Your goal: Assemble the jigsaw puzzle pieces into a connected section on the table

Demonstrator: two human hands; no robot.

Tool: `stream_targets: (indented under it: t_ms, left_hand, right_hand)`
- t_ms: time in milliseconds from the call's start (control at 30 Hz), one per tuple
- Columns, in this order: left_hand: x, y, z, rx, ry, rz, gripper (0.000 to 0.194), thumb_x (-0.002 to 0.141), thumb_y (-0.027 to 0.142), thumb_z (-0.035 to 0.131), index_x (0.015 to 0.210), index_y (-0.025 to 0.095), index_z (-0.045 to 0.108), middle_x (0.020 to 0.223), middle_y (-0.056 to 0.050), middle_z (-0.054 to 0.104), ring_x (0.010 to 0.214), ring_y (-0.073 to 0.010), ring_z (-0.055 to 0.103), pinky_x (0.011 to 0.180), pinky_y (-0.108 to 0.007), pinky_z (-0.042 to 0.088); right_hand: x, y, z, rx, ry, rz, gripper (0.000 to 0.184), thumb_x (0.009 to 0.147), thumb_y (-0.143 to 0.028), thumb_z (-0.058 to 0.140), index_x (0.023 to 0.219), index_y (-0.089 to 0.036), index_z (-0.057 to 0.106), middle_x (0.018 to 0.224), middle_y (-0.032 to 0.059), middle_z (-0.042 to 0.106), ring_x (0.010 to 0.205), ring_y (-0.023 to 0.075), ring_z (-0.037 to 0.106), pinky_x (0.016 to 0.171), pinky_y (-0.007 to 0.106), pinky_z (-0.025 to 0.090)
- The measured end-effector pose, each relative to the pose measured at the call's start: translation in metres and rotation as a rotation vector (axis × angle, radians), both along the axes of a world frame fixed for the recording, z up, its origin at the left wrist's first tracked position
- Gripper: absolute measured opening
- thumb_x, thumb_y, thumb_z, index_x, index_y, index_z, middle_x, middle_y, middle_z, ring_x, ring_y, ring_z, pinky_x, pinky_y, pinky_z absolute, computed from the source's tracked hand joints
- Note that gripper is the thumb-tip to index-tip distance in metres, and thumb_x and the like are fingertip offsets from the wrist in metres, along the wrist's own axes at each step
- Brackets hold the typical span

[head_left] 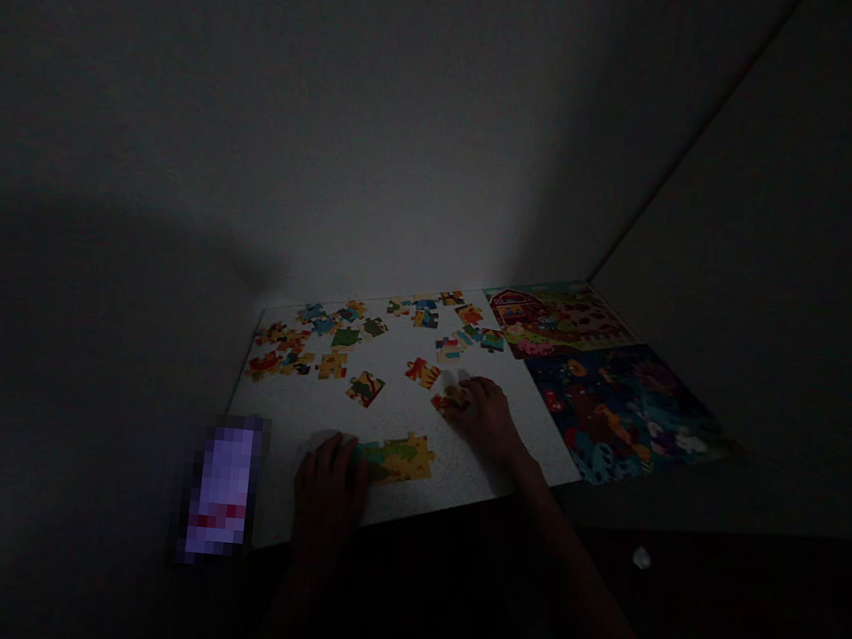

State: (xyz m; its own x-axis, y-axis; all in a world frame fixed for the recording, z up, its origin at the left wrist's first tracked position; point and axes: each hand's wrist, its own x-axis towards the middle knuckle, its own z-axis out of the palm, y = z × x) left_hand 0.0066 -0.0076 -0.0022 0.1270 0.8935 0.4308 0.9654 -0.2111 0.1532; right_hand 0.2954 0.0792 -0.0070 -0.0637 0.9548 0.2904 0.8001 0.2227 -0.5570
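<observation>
The room is dim, and a white speckled table (386,426) is lit under my hands. My left hand (328,491) rests at the near edge, its fingertips against a cluster of joined jigsaw pieces (398,457) in yellow and green. My right hand (488,418) is farther up the table, its fingers over a small jigsaw piece (450,399) that they partly hide. Several loose jigsaw pieces (333,341) are scattered across the far part of the table.
Two finished jigsaw pictures lie at the right, a farm scene with a red barn (558,317) and a dark blue underwater scene (620,409). Walls (413,137) meet behind the table. A blurred, lit rectangle (223,489) stands left of my left hand.
</observation>
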Motion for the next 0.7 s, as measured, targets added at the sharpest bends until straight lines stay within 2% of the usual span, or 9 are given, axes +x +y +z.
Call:
stream_targets:
  t_ms: [100, 200, 300, 500, 700]
  left_hand:
    - [0.001, 0.000, 0.001, 0.003, -0.005, -0.001, 0.036, 0.096, 0.033, 0.046, 0.120, 0.013, 0.064, 0.126, -0.017, 0.062, 0.115, -0.0321, 0.054, 0.101, -0.050, 0.042]
    - [0.001, 0.001, 0.001, -0.012, -0.020, 0.001, 0.035, 0.097, 0.033, 0.045, 0.119, 0.014, 0.064, 0.126, -0.017, 0.062, 0.117, -0.0316, 0.054, 0.101, -0.051, 0.043]
    - [0.000, 0.000, 0.000, -0.016, -0.031, 0.002, 0.034, 0.096, 0.033, 0.045, 0.119, 0.016, 0.064, 0.126, -0.016, 0.062, 0.118, -0.0305, 0.054, 0.101, -0.050, 0.043]
    - [0.001, -0.001, -0.001, -0.033, -0.045, 0.030, 0.035, 0.096, 0.034, 0.046, 0.121, 0.017, 0.064, 0.128, -0.015, 0.061, 0.119, -0.0313, 0.054, 0.103, -0.051, 0.042]
    - [0.001, -0.001, -0.004, -0.051, -0.049, 0.046, 0.036, 0.096, 0.034, 0.047, 0.122, 0.017, 0.064, 0.130, -0.015, 0.061, 0.122, -0.0307, 0.053, 0.106, -0.052, 0.040]
  right_hand:
    - [-0.010, -0.020, -0.003, -0.019, -0.125, -0.150, 0.060, 0.079, -0.054, 0.070, 0.122, -0.014, 0.060, 0.123, 0.0185, 0.059, 0.113, 0.0334, 0.053, 0.097, 0.047, 0.042]
    - [-0.012, -0.024, -0.002, -0.064, -0.163, -0.186, 0.055, 0.082, -0.053, 0.067, 0.122, -0.017, 0.061, 0.122, 0.0164, 0.060, 0.111, 0.0322, 0.053, 0.096, 0.045, 0.041]
    - [-0.001, -0.013, -0.001, -0.109, -0.157, -0.129, 0.048, 0.083, -0.047, 0.067, 0.123, -0.020, 0.062, 0.122, 0.0139, 0.061, 0.111, 0.0308, 0.054, 0.095, 0.044, 0.040]
    - [0.028, 0.008, 0.002, -0.161, -0.032, 0.085, 0.047, 0.084, -0.038, 0.065, 0.128, -0.022, 0.063, 0.117, 0.0143, 0.063, 0.106, 0.0290, 0.058, 0.093, 0.042, 0.044]
    - [0.027, 0.007, 0.001, -0.066, 0.112, 0.089, 0.037, 0.087, -0.036, 0.061, 0.121, -0.023, 0.067, 0.114, 0.0114, 0.067, 0.104, 0.0277, 0.059, 0.095, 0.043, 0.044]
